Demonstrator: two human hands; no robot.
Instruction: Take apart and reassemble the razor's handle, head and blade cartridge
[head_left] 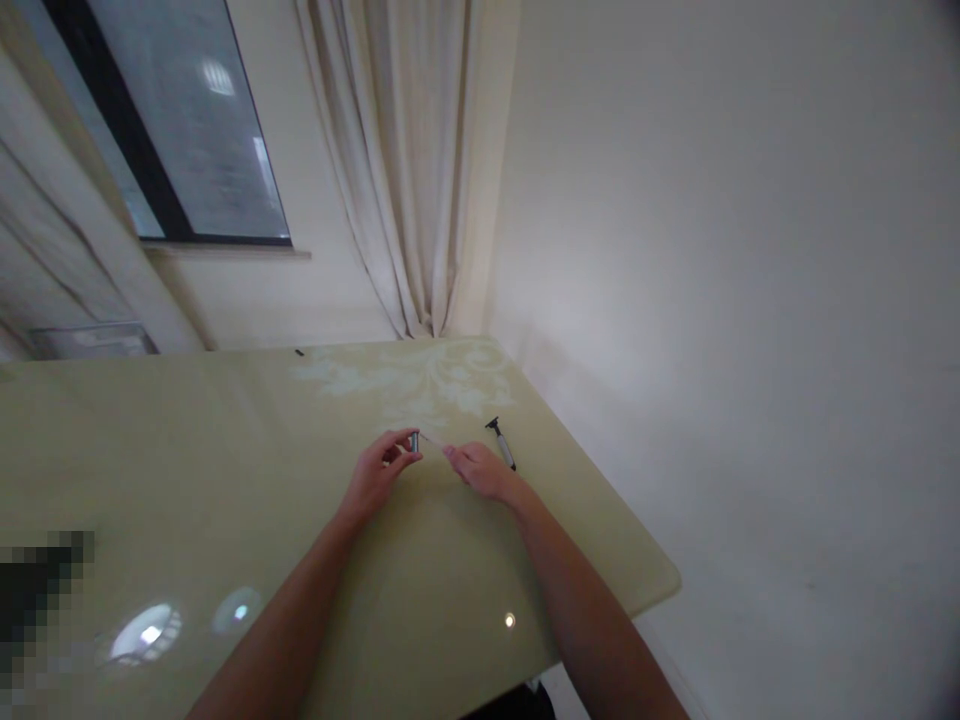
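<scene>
My left hand (377, 472) is closed in a pinch, thumb below and fingers above. Between its fingertips it grips a small grey-blue rectangular piece (415, 442), held upright; it resembles a razor cartridge, but it is too small to be certain. My right hand (480, 470) is closed around a thin pale stick (433, 440). The stick points left, its tip close to the small piece; I cannot tell whether they touch. Just beyond my right hand lies a razor (502, 443) with a dark head and a grey handle.
Both hands are above a glossy pale green table (420, 600) with a white floral pattern. A small dark object (299, 352) lies near its far edge. A white wall (712, 300) runs along the right side. Curtains (405, 150) and a window (187, 120) are behind the table.
</scene>
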